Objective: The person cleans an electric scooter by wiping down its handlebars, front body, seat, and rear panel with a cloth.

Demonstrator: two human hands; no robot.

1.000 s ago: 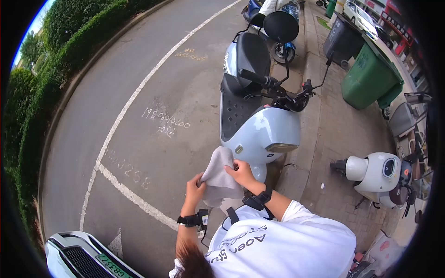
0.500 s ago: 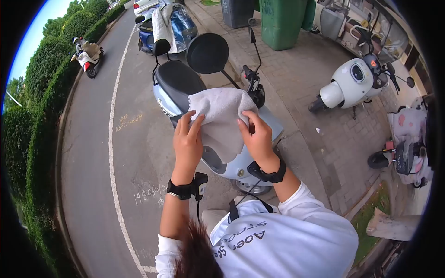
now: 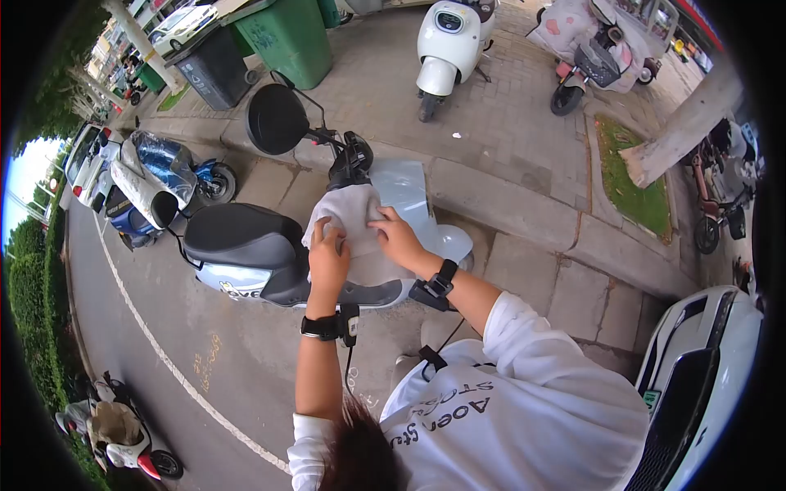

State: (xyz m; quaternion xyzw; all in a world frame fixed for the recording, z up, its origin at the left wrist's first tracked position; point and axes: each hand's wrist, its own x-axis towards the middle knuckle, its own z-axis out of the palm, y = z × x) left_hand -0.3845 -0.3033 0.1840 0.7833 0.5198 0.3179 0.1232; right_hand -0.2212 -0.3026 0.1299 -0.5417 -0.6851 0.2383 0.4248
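Observation:
A pale grey cloth [image 3: 358,214] is held up in front of me, above the footboard of a light blue scooter [image 3: 397,192]. On the cloth's left side, the fingers of my left hand [image 3: 329,263] curl into the fabric. My right hand [image 3: 401,242] pinches it on the other side, thumb and fingers together. Part of the cloth hangs down below my hands. Behind it are the scooter's handlebar [image 3: 352,159], with a round black mirror [image 3: 277,119] to the left, and the black seat [image 3: 241,235]. The cloth hides part of the scooter's middle.
A raised kerb [image 3: 532,209] runs beyond the scooter. On the paving stand a white scooter [image 3: 449,49], a green bin [image 3: 286,45] and a grey bin [image 3: 213,69]. A car [image 3: 696,385] is close on my right. Another scooter [image 3: 127,430] is on the road at left.
My view has swung to the right, bringing the car and tree trunk into sight. The cloth stays in both hands and looks more bunched, with the hands closer together.

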